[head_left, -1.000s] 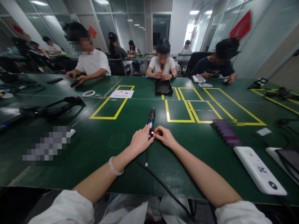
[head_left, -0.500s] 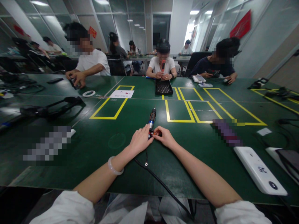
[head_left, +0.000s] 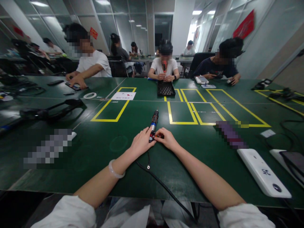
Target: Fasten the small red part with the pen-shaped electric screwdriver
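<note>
In front of me on the green table (head_left: 114, 177) lies what looks like an electric screwdriver (head_left: 154, 121), its inner parts uncovered. It has a black nose with a thin metal tip, a blue and silver middle and a rear end with red parts. My left hand (head_left: 142, 141) holds the rear from the left, thumb and fingers around it. From the right, my right hand (head_left: 167, 138) pinches a small orange-red piece, perhaps a wire, against the rear. A black cable (head_left: 163, 184) runs from there towards me, beside a short lead with a ring terminal (head_left: 148, 167).
White power bank (head_left: 255, 171) and a blurred phone (head_left: 231, 134) lie to the right. Another blurred phone (head_left: 51, 145) and a black frame-like tool (head_left: 54, 109) are left. Yellow tape rectangles (head_left: 104, 120) mark the table. Across sit co-workers, one behind a black screw tray (head_left: 166, 89).
My right fingers have shifted slightly at the screwdriver's rear, and more orange-red shows between them. The co-worker at the left has lowered the dark object onto the table.
</note>
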Demonstrator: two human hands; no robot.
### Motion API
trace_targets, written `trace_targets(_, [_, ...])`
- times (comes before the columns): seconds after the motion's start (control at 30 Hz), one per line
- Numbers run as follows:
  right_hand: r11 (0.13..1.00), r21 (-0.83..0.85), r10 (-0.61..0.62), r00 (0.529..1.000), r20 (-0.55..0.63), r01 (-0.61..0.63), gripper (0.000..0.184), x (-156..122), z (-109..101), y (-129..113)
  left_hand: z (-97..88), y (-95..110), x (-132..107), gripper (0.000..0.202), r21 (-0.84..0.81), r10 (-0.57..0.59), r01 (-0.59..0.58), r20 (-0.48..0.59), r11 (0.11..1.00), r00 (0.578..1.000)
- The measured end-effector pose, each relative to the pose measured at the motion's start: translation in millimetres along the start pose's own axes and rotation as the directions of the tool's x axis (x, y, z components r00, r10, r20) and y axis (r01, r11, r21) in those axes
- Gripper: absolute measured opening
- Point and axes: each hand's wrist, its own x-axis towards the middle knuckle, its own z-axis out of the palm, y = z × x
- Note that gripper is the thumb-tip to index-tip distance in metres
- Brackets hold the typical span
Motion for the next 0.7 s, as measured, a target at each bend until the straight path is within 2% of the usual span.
trace_targets(0.17, [0.997, 0.063, 0.038, 0.999, 0.031, -0.04, 0.01, -2, 0, -3, -0.8, 0, -1, 0.07, 0.003, -0.045, 0.045, 0.018, 0.999, 0.999])
trace_targets(0.5, [0.999, 0.015, 0.047, 0.999, -0.005, -0.046, 0.021, -3, -2, -7, -1.3, 9, 3, 0.056, 0.064, -0.081, 0.085, -0.059, 0.994, 0.995])
trace_targets(0.7, [0.993, 0.11, 0.044, 0.999, -0.001, -0.044, 0.024, -4, -1, -3, -0.8, -1, 4, 0.057, 0.064, -0.087, 0.09, -0.039, 0.994, 0.995])
